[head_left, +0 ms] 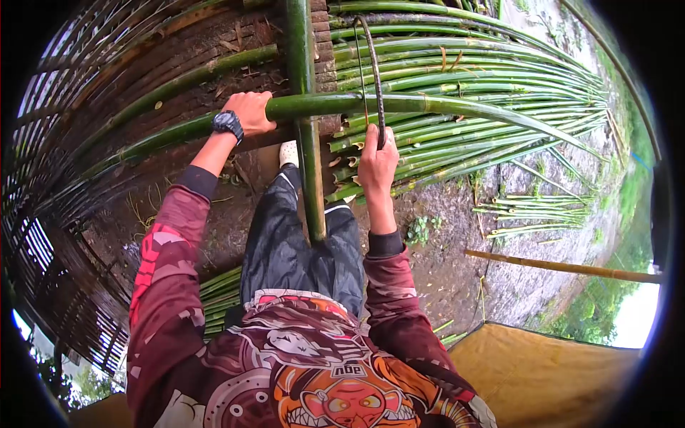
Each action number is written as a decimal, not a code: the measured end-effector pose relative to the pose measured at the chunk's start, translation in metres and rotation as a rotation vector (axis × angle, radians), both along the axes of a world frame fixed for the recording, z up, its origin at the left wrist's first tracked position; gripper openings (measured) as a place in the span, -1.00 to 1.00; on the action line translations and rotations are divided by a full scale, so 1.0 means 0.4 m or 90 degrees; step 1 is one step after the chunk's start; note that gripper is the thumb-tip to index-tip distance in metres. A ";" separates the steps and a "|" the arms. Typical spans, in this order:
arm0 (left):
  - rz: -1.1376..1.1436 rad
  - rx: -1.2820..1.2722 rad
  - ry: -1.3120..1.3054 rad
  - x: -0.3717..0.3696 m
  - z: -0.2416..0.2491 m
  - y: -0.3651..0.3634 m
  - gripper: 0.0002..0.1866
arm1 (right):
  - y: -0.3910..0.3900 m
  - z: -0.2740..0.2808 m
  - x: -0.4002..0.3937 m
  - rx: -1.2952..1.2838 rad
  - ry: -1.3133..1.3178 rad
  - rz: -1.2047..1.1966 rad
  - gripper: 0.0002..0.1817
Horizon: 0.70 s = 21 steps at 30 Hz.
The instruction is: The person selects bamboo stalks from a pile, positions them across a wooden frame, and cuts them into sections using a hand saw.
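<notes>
My left hand [251, 112], a dark watch [227, 123] at its wrist, is wrapped round a long green bamboo pole [317, 105] that lies crosswise in front of me. In my right hand [379, 161] is the near end of a bow saw [380, 80] with a curved dark frame and a thin blade. The saw stands across the pole, its blade line crossing it to the right of my left hand. A thicker upright-running bamboo pole [300, 50] passes under the crosswise one, its lower end between my legs.
Many cut green bamboo poles [485, 78] lie bundled at the right, with a smaller pile [539, 214] farther off. A slatted bamboo structure [64, 93] stands at the left. A brown pole [556, 265] and a yellowish tarp [542, 360] are at the lower right.
</notes>
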<state>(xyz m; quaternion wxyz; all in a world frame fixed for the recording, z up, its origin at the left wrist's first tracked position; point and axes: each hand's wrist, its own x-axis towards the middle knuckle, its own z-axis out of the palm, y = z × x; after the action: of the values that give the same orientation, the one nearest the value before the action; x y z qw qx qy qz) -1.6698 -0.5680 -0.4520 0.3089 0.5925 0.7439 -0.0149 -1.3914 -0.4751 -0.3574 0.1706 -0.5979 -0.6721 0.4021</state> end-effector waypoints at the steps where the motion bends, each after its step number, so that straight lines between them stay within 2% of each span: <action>1: 0.000 -0.006 0.002 -0.001 0.000 0.000 -0.53 | 0.005 0.011 -0.002 -0.005 -0.009 0.010 -0.68; 5: 0.000 -0.012 -0.007 -0.002 -0.001 0.002 -0.52 | -0.045 0.134 0.076 -0.012 -0.057 0.050 -0.64; 7: -0.002 -0.018 -0.019 -0.003 -0.003 0.002 -0.52 | -0.117 0.270 0.133 -0.123 -0.131 0.017 -0.65; 8: -0.005 -0.021 -0.021 -0.006 -0.003 0.002 -0.52 | -0.129 0.313 0.144 -0.128 -0.138 0.020 -0.65; 10: -0.001 -0.020 -0.013 -0.008 0.000 0.005 -0.51 | -0.122 0.348 0.142 -0.199 -0.121 -0.040 -0.66; 13: -0.029 -0.015 -0.043 -0.003 -0.005 0.000 -0.50 | 0.049 0.116 0.040 -0.019 -0.110 0.117 -0.64; 15: -0.053 -0.027 -0.043 -0.035 -0.009 0.024 -0.38 | 0.116 0.047 -0.022 -0.007 -0.096 0.118 -0.62; 16: -0.039 -0.026 -0.056 -0.030 -0.005 0.021 -0.35 | 0.111 0.061 -0.039 -0.065 -0.110 0.076 -0.61; 18: -0.091 0.245 -0.043 -0.018 0.002 -0.008 -0.34 | 0.089 0.079 -0.044 -0.061 -0.117 0.060 -0.60; 20: -0.110 0.353 0.110 0.007 -0.003 -0.039 -0.32 | 0.085 0.078 -0.048 -0.049 -0.114 0.052 -0.60; 21: -0.069 0.345 0.159 0.024 -0.025 -0.061 -0.28 | 0.078 0.073 -0.051 -0.031 -0.130 0.045 -0.61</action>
<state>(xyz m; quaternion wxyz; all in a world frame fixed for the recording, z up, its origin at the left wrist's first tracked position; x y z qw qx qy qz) -1.6603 -0.5925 -0.4619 0.0447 0.6859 0.7201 0.0947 -1.4118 -0.4440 -0.3284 0.0721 -0.6156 -0.6967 0.3613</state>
